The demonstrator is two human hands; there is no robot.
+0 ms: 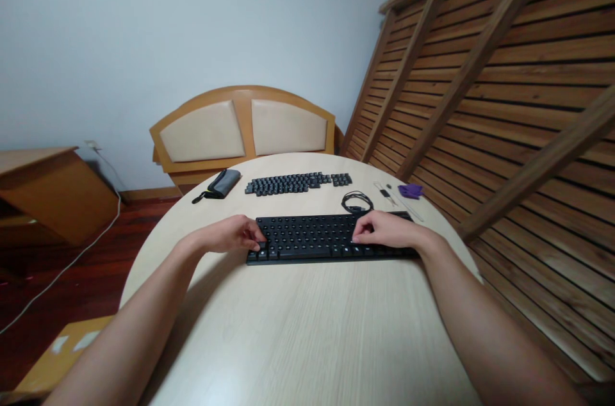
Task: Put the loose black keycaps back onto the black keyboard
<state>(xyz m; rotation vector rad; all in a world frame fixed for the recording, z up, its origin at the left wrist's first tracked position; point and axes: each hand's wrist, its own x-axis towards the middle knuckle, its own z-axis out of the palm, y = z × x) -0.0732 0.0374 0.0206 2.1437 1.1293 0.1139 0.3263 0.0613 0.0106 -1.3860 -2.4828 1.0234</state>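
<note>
A black keyboard lies across the table before me, most of its key positions bare, with a few keycaps fitted along the front row. My left hand is at its left end, thumb and fingers pinched on a dark keycap near the lower left corner. Over the right part of the keyboard, my right hand is closed, fingertips together and down at the key positions. Whatever those right fingers hold, if anything, is hidden. Behind the keyboard, loose black keycaps are laid out in rows.
Behind the keyboard's right half sits a coiled black cable. Farther right are small thin tools and a purple cloth. A grey pouch lies at the back left of the round table. Wooden slats stand close on the right.
</note>
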